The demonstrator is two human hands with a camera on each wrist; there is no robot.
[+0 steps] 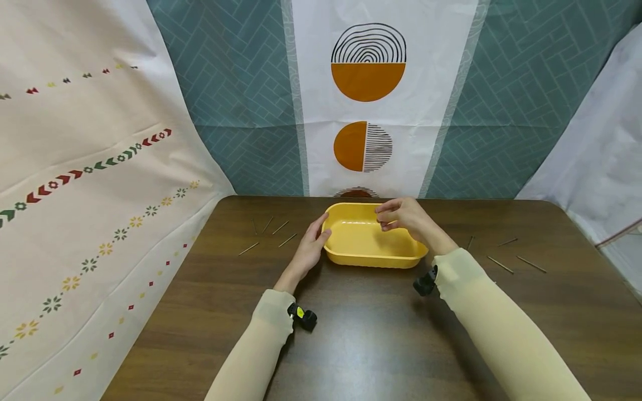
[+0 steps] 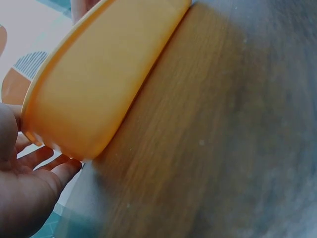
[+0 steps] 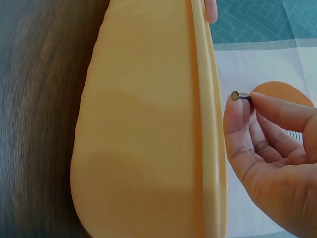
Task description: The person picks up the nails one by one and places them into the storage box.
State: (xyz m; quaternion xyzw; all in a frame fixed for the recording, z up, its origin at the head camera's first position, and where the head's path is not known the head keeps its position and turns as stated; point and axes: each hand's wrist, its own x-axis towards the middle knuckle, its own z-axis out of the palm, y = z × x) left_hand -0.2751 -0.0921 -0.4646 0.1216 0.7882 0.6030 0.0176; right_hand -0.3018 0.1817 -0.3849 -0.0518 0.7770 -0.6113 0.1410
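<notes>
A yellow plastic tray [image 1: 351, 259] [image 2: 99, 89] [image 3: 143, 148] sits in the middle of the dark wooden table [image 1: 371, 345]. My left hand [image 1: 312, 245] [image 2: 25, 188] rests with straight fingers against the tray's left end. My right hand [image 1: 401, 218] [image 3: 267, 148] hovers over the tray's far right part and pinches a thin nail [image 3: 241, 96] between thumb and fingers; its round head shows in the right wrist view.
Several loose nails [image 1: 276, 234] lie on the table left of the tray, and several more nails [image 1: 511, 257] lie to the right. Patterned cloths hang behind the table and drape over its left side.
</notes>
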